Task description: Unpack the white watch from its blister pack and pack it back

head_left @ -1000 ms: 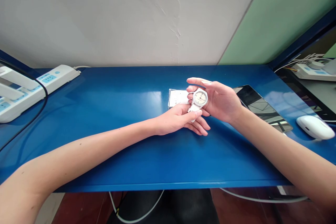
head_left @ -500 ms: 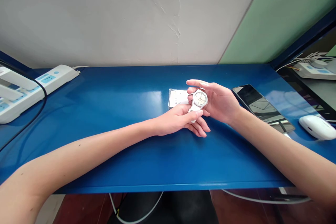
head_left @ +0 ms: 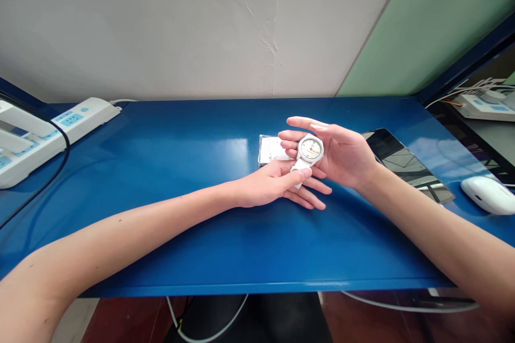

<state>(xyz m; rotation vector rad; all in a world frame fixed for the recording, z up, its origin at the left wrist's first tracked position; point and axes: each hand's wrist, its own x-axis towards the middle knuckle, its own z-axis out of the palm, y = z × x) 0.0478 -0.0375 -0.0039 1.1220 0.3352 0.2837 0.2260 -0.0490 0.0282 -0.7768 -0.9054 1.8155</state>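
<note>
A white wristwatch [head_left: 310, 149] with a round pale dial is tilted up toward me above the desk. My left hand [head_left: 279, 179] pinches its strap under the thumb, the other fingers stretched out beneath. Behind and beside the watch, my right hand [head_left: 341, 153] is turned palm up, fingers extended and apart, thumb raised. Its fingers pass behind the watch case; whether they touch it I cannot tell. On the desk, a small clear case with a white label [head_left: 270, 149] lies partly covered by the hands.
The blue desk [head_left: 181, 144] meets a pale wall at the back. A white power strip [head_left: 86, 118] with a black cable lies at left. On the right are a dark phone [head_left: 406, 163], partly behind my right forearm, and a white mouse [head_left: 487, 194].
My right hand has shifted slightly right and its fingers have straightened behind the watch. The watch face has moved slightly right, and my left fingers are spread further.
</note>
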